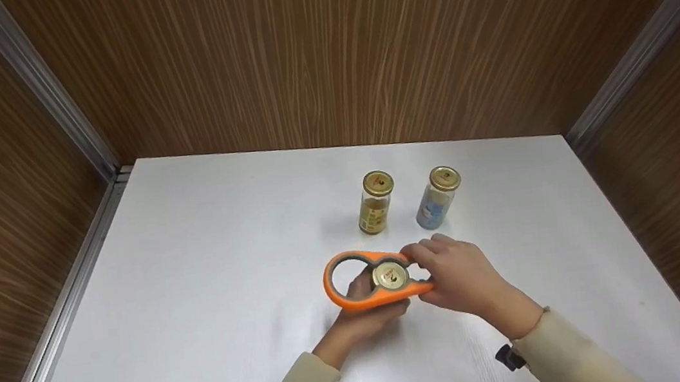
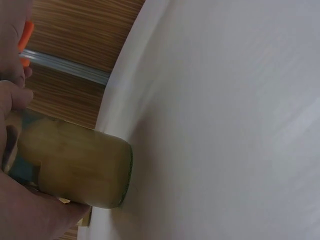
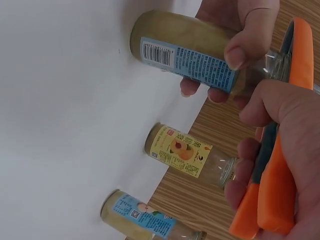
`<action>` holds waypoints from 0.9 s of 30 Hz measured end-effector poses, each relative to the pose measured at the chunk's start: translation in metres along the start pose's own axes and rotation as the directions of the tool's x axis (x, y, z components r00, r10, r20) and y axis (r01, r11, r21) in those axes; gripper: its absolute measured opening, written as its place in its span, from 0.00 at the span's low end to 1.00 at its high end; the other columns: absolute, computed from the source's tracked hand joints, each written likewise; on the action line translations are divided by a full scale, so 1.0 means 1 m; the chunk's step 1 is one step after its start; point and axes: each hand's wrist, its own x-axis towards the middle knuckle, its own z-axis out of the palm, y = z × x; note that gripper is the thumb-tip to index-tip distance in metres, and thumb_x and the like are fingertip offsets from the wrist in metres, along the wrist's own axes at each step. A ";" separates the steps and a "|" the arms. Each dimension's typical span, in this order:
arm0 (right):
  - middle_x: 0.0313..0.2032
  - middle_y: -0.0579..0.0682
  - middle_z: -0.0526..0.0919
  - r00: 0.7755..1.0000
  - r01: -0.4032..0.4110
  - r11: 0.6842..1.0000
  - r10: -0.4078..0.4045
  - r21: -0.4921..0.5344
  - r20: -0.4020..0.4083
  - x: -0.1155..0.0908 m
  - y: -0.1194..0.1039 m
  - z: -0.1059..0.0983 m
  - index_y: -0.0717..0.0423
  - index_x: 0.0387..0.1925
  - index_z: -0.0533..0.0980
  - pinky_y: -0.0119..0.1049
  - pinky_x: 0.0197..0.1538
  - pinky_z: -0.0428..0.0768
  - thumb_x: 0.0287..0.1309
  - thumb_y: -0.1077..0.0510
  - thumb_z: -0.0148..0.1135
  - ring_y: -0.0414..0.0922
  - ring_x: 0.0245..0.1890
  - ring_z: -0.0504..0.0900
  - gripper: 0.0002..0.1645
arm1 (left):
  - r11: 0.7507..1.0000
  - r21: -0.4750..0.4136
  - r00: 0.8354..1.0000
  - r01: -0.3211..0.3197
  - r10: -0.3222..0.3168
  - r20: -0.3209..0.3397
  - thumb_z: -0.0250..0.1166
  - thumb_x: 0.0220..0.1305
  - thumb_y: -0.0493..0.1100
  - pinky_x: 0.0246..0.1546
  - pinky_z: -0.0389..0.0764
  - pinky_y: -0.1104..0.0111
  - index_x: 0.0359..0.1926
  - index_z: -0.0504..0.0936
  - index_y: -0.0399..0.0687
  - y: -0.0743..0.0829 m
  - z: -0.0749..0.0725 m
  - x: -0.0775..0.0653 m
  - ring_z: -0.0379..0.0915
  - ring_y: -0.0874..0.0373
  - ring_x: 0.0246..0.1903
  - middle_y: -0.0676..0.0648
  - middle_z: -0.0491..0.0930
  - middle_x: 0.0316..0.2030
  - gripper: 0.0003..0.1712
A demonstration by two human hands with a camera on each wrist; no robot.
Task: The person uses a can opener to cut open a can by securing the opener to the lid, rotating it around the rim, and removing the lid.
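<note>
My left hand (image 1: 361, 311) grips a glass jar (image 3: 187, 47) with a blue label and yellowish contents, its fingers wrapped round the body. In the left wrist view the base of this jar (image 2: 85, 162) is close over the white table. An orange jar opener (image 1: 354, 306) with grey inner edges lies across the top, its smaller ring around the gold lid (image 1: 390, 275). My right hand (image 1: 460, 273) holds the opener's two handles at the right end, fingers curled round them.
Beyond the hands stand two more lidded jars, one with a yellow label (image 1: 374, 213) and, to its right, one with a blue label (image 1: 432, 205). The white table (image 1: 204, 246) has brown wood-grain panels (image 1: 311, 58) behind and at both sides.
</note>
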 end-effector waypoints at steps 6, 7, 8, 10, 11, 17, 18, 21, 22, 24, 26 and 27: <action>0.35 0.37 0.83 0.999 0.024 0.999 -0.025 0.038 0.038 0.003 0.006 -0.003 0.41 0.50 0.78 0.38 0.39 0.75 0.38 0.61 0.76 0.40 0.35 0.74 0.33 | 0.992 -0.071 0.994 -0.106 0.108 0.030 0.68 0.53 0.34 0.69 0.64 0.69 0.71 0.66 0.47 -0.001 0.001 -0.002 0.66 0.62 0.66 0.55 0.73 0.66 0.42; 0.36 0.37 0.83 0.999 0.024 0.999 -0.026 0.043 0.047 0.003 0.006 -0.004 0.41 0.50 0.78 0.39 0.42 0.76 0.38 0.62 0.76 0.41 0.37 0.75 0.33 | 0.990 -0.071 0.991 -0.122 0.125 0.038 0.69 0.53 0.34 0.70 0.63 0.69 0.71 0.65 0.45 -0.001 0.001 -0.003 0.66 0.61 0.67 0.53 0.72 0.67 0.43; 0.38 0.37 0.84 0.998 0.022 0.999 -0.024 0.049 0.056 0.004 0.007 -0.005 0.41 0.51 0.79 0.40 0.44 0.76 0.38 0.63 0.77 0.41 0.38 0.75 0.33 | 0.988 -0.072 0.989 -0.136 0.140 0.046 0.69 0.54 0.34 0.70 0.62 0.68 0.72 0.64 0.43 0.000 0.001 -0.003 0.65 0.60 0.68 0.51 0.71 0.68 0.43; 0.40 0.37 0.85 0.998 0.026 0.998 -0.029 0.055 0.063 0.004 0.007 -0.006 0.40 0.51 0.79 0.42 0.48 0.77 0.38 0.63 0.78 0.42 0.39 0.76 0.34 | 0.987 -0.053 0.986 -0.153 0.156 0.059 0.68 0.55 0.35 0.71 0.61 0.68 0.72 0.63 0.41 0.001 0.002 -0.004 0.63 0.58 0.69 0.49 0.69 0.69 0.44; 0.41 0.36 0.85 0.997 0.029 0.998 -0.033 0.056 0.064 0.004 0.007 -0.006 0.40 0.50 0.79 0.43 0.49 0.77 0.38 0.63 0.78 0.42 0.40 0.76 0.33 | 0.986 -0.048 0.985 -0.159 0.162 0.061 0.68 0.55 0.35 0.71 0.61 0.67 0.73 0.62 0.41 0.001 0.002 -0.004 0.63 0.57 0.69 0.48 0.69 0.69 0.44; 0.40 0.36 0.84 0.998 0.057 0.997 -0.059 0.048 0.036 0.004 0.009 -0.007 0.39 0.49 0.80 0.45 0.52 0.77 0.38 0.63 0.78 0.42 0.39 0.77 0.32 | 0.979 0.001 0.977 -0.205 0.204 0.066 0.68 0.57 0.37 0.72 0.60 0.67 0.73 0.62 0.38 0.001 0.003 -0.004 0.62 0.55 0.70 0.46 0.68 0.70 0.44; 0.40 0.36 0.84 0.998 0.060 0.997 -0.062 0.048 0.033 0.004 0.010 -0.007 0.39 0.49 0.80 0.45 0.52 0.77 0.38 0.63 0.78 0.43 0.39 0.77 0.32 | 0.977 0.000 0.974 -0.215 0.215 0.067 0.69 0.57 0.37 0.72 0.60 0.67 0.73 0.61 0.38 0.000 0.003 -0.004 0.62 0.55 0.70 0.45 0.68 0.70 0.43; 0.40 0.36 0.84 0.997 0.066 0.996 -0.068 0.054 0.038 0.005 0.011 -0.008 0.39 0.49 0.80 0.45 0.52 0.76 0.39 0.63 0.79 0.43 0.40 0.77 0.33 | 0.971 0.005 0.969 -0.238 0.237 0.071 0.69 0.58 0.39 0.72 0.60 0.66 0.73 0.60 0.37 -0.002 0.003 -0.003 0.62 0.53 0.70 0.44 0.67 0.70 0.44; 0.40 0.36 0.84 0.997 0.069 0.996 -0.071 0.059 0.041 0.006 0.012 -0.008 0.38 0.49 0.80 0.46 0.52 0.76 0.39 0.62 0.79 0.43 0.41 0.77 0.33 | 0.970 0.006 0.968 -0.242 0.240 0.076 0.70 0.58 0.39 0.72 0.60 0.66 0.73 0.60 0.37 -0.003 0.003 -0.003 0.62 0.54 0.70 0.44 0.67 0.70 0.44; 0.40 0.36 0.84 0.996 0.071 0.995 -0.074 0.064 0.052 0.006 0.013 -0.008 0.38 0.50 0.80 0.45 0.52 0.76 0.40 0.61 0.80 0.43 0.41 0.77 0.32 | 0.971 0.011 0.968 -0.239 0.238 0.086 0.70 0.58 0.39 0.72 0.59 0.66 0.73 0.59 0.38 -0.004 0.002 -0.002 0.61 0.55 0.70 0.44 0.67 0.70 0.45; 0.40 0.35 0.84 0.995 0.072 0.995 -0.077 0.073 0.062 0.007 0.014 -0.008 0.37 0.50 0.80 0.45 0.52 0.76 0.40 0.60 0.80 0.43 0.41 0.77 0.32 | 0.970 0.025 0.966 -0.242 0.239 0.097 0.71 0.59 0.40 0.72 0.59 0.67 0.74 0.59 0.38 -0.005 0.001 -0.001 0.60 0.56 0.71 0.45 0.66 0.71 0.46; 0.40 0.35 0.84 0.995 0.073 0.994 -0.078 0.077 0.065 0.008 0.014 -0.008 0.37 0.50 0.80 0.45 0.52 0.76 0.41 0.59 0.80 0.43 0.41 0.77 0.31 | 0.970 0.023 0.966 -0.240 0.237 0.101 0.71 0.59 0.41 0.72 0.59 0.67 0.74 0.59 0.39 -0.006 0.001 -0.001 0.60 0.57 0.71 0.45 0.66 0.71 0.46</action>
